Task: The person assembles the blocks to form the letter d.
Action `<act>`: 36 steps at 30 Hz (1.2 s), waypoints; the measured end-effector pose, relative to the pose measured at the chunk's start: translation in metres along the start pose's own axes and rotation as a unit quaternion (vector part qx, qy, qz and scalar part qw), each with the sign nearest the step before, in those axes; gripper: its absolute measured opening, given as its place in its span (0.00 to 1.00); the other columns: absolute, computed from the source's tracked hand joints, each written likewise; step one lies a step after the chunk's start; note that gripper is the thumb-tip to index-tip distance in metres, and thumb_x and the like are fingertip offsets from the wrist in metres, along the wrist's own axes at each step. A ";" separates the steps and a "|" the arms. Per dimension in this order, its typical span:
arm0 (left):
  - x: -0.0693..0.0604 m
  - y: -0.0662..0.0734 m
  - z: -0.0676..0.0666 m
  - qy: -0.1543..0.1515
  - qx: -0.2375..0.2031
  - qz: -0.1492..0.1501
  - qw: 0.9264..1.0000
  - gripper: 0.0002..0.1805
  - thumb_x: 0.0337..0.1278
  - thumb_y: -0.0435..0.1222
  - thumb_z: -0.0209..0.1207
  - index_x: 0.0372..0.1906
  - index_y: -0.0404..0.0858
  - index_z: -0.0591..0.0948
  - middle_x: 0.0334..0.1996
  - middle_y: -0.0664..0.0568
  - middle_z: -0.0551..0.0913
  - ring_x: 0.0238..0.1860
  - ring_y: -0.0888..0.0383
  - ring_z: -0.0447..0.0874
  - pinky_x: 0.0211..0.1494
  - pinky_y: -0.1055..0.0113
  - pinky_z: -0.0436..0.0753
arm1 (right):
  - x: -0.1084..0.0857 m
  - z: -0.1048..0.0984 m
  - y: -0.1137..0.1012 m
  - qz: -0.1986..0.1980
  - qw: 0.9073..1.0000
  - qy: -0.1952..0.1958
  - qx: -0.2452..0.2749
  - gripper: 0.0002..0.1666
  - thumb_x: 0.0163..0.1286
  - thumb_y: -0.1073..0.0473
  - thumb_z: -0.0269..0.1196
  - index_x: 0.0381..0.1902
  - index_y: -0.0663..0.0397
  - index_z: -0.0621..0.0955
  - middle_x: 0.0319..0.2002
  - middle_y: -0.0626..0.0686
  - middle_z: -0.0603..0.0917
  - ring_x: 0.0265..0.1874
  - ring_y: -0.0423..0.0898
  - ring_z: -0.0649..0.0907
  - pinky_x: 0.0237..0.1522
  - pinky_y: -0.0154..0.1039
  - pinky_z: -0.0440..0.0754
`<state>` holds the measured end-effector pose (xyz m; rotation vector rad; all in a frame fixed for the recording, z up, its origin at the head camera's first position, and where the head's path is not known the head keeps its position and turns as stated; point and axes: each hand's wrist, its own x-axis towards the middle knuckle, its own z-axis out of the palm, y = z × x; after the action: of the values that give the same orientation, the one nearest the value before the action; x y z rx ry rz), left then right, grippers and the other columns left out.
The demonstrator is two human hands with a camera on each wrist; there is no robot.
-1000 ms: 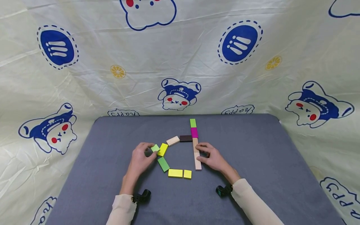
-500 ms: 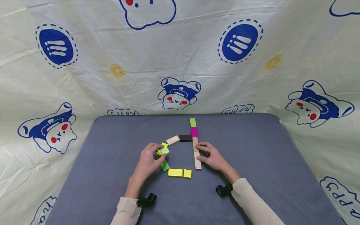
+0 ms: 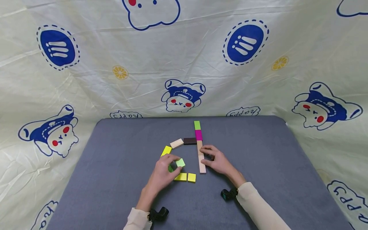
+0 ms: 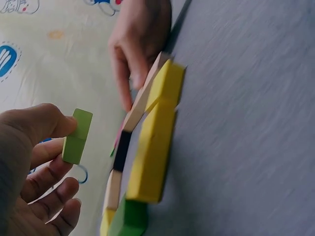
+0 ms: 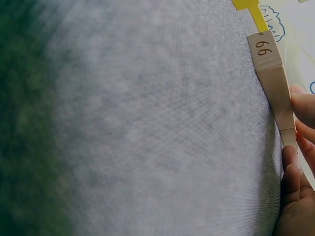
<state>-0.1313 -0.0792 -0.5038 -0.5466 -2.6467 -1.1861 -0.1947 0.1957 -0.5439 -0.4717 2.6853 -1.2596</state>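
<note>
My left hand pinches a light green block between thumb and fingers, raised over the left part of a ring of blocks. Beneath it, a green block and the long yellow block are partly hidden. A small yellow block lies just right of the long one. My right hand touches the right side of a straight column, finger at the tan block, thumb at the pale wooden block. In the right wrist view, the nearest wooden block bears the number 66.
A magenta block and a bright green block form the column's far end. A dark block, a light wooden block and a yellow block curve leftward. All lie on a grey cloth-covered table.
My left hand has carried the light green block rightward and nearer, from beside the yellow block to inside the ring. My right hand has stayed at the column.
</note>
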 end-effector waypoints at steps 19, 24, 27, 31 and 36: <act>-0.012 0.023 0.042 -0.088 0.010 0.027 0.996 0.15 0.60 0.39 0.71 0.51 0.44 0.88 0.46 0.55 0.86 0.46 0.60 0.76 0.49 0.66 0.78 | -0.002 -0.002 0.000 -0.019 1.000 0.005 0.017 0.29 0.70 0.57 0.70 0.67 0.56 0.80 0.68 0.57 0.76 0.63 0.56 0.76 0.54 0.49 0.77; -0.013 0.024 0.050 -0.089 0.021 0.051 0.994 0.15 0.59 0.39 0.71 0.51 0.44 0.89 0.46 0.55 0.86 0.47 0.59 0.78 0.51 0.64 0.78 | -0.002 -0.002 0.000 -0.018 1.000 0.006 0.011 0.29 0.70 0.57 0.70 0.67 0.56 0.80 0.68 0.57 0.76 0.61 0.55 0.77 0.51 0.44 0.76; -0.013 0.023 0.054 -0.089 0.023 0.068 0.993 0.15 0.59 0.38 0.71 0.51 0.44 0.89 0.46 0.55 0.87 0.48 0.58 0.79 0.53 0.64 0.79 | -0.002 -0.001 0.001 -0.021 1.000 0.009 0.004 0.28 0.70 0.57 0.70 0.66 0.56 0.81 0.67 0.57 0.77 0.59 0.54 0.77 0.49 0.40 0.76; -0.012 0.023 0.059 -0.089 0.030 0.077 0.993 0.15 0.59 0.39 0.71 0.51 0.43 0.89 0.46 0.55 0.87 0.48 0.58 0.81 0.54 0.61 0.79 | -0.002 -0.001 0.002 -0.027 1.000 0.014 0.008 0.28 0.69 0.57 0.70 0.66 0.57 0.81 0.67 0.57 0.77 0.59 0.54 0.78 0.48 0.39 0.76; -0.011 0.024 0.062 -0.091 0.042 0.072 0.992 0.14 0.59 0.39 0.72 0.50 0.44 0.89 0.47 0.55 0.88 0.50 0.57 0.81 0.57 0.58 0.79 | -0.001 0.000 0.003 -0.030 0.999 0.019 0.014 0.28 0.68 0.58 0.71 0.65 0.57 0.81 0.66 0.57 0.78 0.59 0.54 0.78 0.48 0.39 0.76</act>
<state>-0.1124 -0.0213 -0.5318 -0.8515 -2.7366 -1.0229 -0.1944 0.1976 -0.5464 -0.5351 2.7006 -1.3327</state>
